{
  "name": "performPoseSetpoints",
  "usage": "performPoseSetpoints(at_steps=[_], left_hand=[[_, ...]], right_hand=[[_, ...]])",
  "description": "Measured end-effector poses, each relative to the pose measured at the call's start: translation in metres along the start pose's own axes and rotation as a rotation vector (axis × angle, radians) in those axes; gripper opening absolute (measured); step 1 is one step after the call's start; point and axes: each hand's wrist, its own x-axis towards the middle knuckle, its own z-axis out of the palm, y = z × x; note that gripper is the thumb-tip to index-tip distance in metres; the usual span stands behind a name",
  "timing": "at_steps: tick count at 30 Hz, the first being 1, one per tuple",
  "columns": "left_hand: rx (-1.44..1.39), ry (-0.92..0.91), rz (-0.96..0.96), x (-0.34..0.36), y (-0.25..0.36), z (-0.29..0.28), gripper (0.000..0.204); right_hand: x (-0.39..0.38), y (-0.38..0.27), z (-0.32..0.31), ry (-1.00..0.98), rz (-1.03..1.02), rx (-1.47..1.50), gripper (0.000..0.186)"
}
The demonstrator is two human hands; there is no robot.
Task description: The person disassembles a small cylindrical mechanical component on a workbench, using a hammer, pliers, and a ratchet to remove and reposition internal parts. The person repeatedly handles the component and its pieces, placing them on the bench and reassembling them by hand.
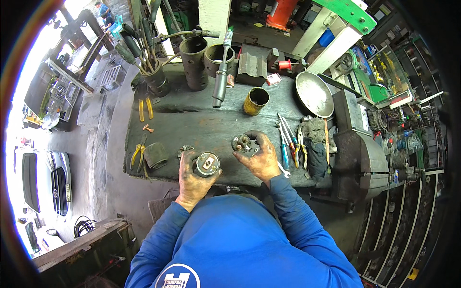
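Note:
My left hand (pixel 191 186) is closed round a short, round metal housing (pixel 208 164), which looks like a starter solenoid body; its open end faces up, with a pale piece across the middle. In my right hand (pixel 263 162) is a dark round cap (pixel 241 144) with bolt-like terminals, gripped at its edge by thumb and fingers. Both parts are held apart from each other above the near side of the dark workbench (pixel 192 127). Beside the left fingers lies a small dark metal piece (pixel 185 150), partly hidden. A wrench (pixel 284 170) shows just beyond my right wrist.
Yellow-handled pliers (pixel 138 156) and a dark block (pixel 156 155) lie at left. Screwdrivers (pixel 285 149), more pliers (pixel 300 149) and rags (pixel 315 156) lie right, before a large vise (pixel 362 163). Behind stand a yellowish can (pixel 256 102), a metal bowl (pixel 314 95) and a tool-filled can (pixel 156 81).

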Motion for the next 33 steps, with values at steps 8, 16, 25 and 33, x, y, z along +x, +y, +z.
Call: performPoseSetpoints(at_steps=[8,16,25,33], left_hand=[[-0.034,-0.021,-0.009,0.001,0.003,0.004,0.072],[-0.029,0.004,0.022,0.001,0.002,0.006,0.073],[0.034,-0.043,0.050,-0.002,-0.005,0.002,0.084],[0.050,-0.017,0.073,-0.004,-0.002,0.001,0.082]], right_hand=[[-0.008,-0.006,-0.002,0.081,-0.055,-0.110,0.058],[-0.016,-0.009,-0.002,0.087,-0.149,-0.119,0.061],[-0.027,-0.009,-0.001,0.045,-0.158,-0.002,0.063],[-0.037,-0.003,0.004,0.027,-0.097,0.098,0.077]])
